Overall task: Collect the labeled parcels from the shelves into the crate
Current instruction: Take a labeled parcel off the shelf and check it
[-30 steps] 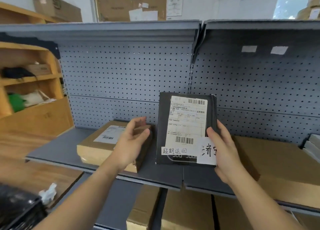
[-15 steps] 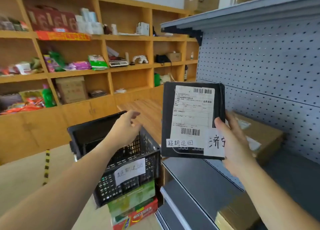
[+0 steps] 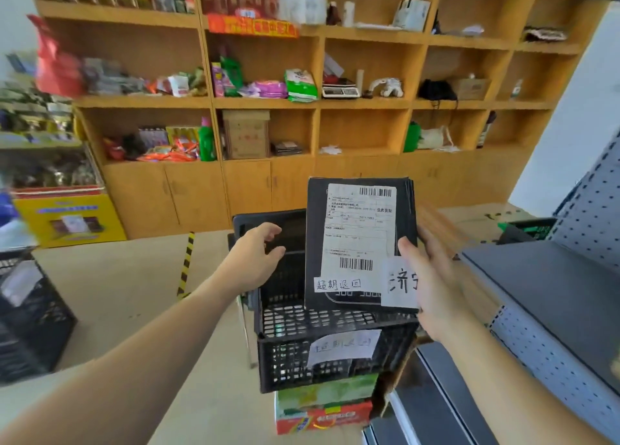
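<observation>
My right hand [image 3: 432,287] grips a flat black parcel [image 3: 315,243] by its right edge and holds it upright above the black plastic crate [image 3: 288,360]. The parcel carries a white shipping label with barcodes and two handwritten paper tags near its lower edge. A handwritten paper label also hangs on the crate's front wall. My left hand [image 3: 255,260] hovers over the crate's left rim, fingers apart and holding nothing. The crate rests on a colourful cardboard box [image 3: 322,411].
A grey metal shelf [image 3: 550,283] with a pegboard back stands at the right. Wooden wall shelves [image 3: 268,104] full of goods fill the background. Another black crate [image 3: 30,320] sits at the left, a yellow carton [image 3: 67,219] behind it. Striped tape marks the floor.
The view has swung left from the grey shelf to the crate. My right hand has carried the black parcel over the crate, and my left hand has left the cardboard box and moved to the crate's rim.
</observation>
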